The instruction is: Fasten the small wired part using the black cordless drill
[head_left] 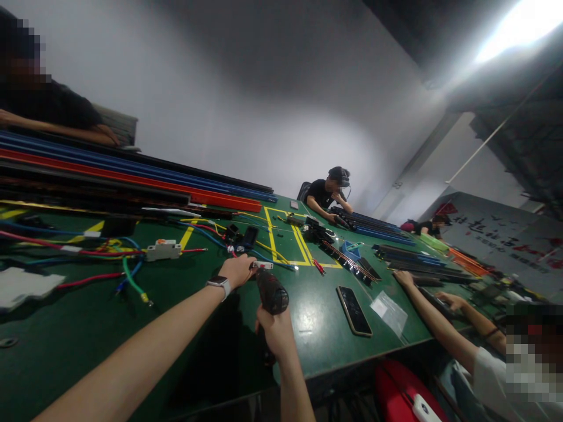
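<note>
My right hand [278, 335] is wrapped around the grip of a dark cordless drill [273, 293], which points away from me. Ahead of its nose, my left hand [238, 272], with a watch on the wrist, closes on a small white block [264, 265] that looks like a circuit breaker. The drill hides where its tip meets the block. To the left, a light grey circuit breaker [163, 250] lies with red wires attached. A green-and-yellow cable [135, 282] with a ring lug rests in front of it.
A phone [354, 310] and a clear plastic bag [389, 312] lie to the right on the green table [316, 351]. Long blue and orange strips [211, 193] line the far left. Co-workers sit across and to the right; one person's arm [431, 316] reaches onto the table.
</note>
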Action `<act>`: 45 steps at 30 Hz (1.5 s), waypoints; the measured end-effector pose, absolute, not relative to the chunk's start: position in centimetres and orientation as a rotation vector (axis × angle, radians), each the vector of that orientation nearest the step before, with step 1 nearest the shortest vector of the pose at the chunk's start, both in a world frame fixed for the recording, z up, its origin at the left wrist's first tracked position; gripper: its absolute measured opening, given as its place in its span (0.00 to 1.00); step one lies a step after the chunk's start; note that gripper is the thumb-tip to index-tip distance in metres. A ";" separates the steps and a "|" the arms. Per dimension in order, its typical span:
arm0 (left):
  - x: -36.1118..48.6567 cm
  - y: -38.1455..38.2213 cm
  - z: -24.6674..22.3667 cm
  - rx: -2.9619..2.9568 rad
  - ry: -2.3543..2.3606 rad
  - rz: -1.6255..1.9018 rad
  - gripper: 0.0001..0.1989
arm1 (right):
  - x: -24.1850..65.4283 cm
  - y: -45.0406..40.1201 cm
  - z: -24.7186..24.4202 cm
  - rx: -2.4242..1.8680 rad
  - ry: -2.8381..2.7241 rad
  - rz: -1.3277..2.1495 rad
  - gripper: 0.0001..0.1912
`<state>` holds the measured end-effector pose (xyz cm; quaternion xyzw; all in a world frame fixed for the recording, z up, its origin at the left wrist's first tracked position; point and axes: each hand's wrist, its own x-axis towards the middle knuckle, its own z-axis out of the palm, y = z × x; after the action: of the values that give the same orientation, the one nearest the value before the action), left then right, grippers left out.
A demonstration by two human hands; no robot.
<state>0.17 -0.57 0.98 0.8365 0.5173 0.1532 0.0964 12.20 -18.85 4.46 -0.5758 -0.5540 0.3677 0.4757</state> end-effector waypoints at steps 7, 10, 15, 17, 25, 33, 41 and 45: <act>0.2 -0.5 0.8 2.493 1.525 0.474 0.22 | 12.1 -19.0 4.7 -1.377 -1.352 0.903 0.05; 0.1 -0.6 0.9 2.510 1.503 0.483 0.22 | 12.2 -19.0 4.7 -1.364 -1.361 0.904 0.05; 0.1 -0.8 1.1 2.471 1.526 0.484 0.21 | 12.2 -19.0 4.7 -1.372 -1.366 0.908 0.05; 0.2 -0.9 1.2 2.465 1.524 0.482 0.21 | 12.2 -19.0 4.7 -1.389 -1.354 0.922 0.05; 0.2 -0.8 1.1 2.503 1.522 0.465 0.21 | 12.1 -19.0 4.6 -1.399 -1.349 0.916 0.04; 0.2 -0.8 1.1 2.493 1.527 0.474 0.22 | 12.3 -19.0 4.8 -1.363 -1.374 0.928 0.05; 0.2 -0.8 1.2 2.466 1.526 0.472 0.21 | 12.1 -19.0 5.0 -1.394 -1.344 0.922 0.04; 0.2 -0.8 1.2 2.461 1.531 0.466 0.21 | 12.1 -19.1 5.2 -1.375 -1.354 0.924 0.04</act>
<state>0.22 -0.84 1.21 0.8339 0.5188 0.1580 0.1026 12.06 -19.05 5.18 -0.5637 -0.5549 0.3789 0.4804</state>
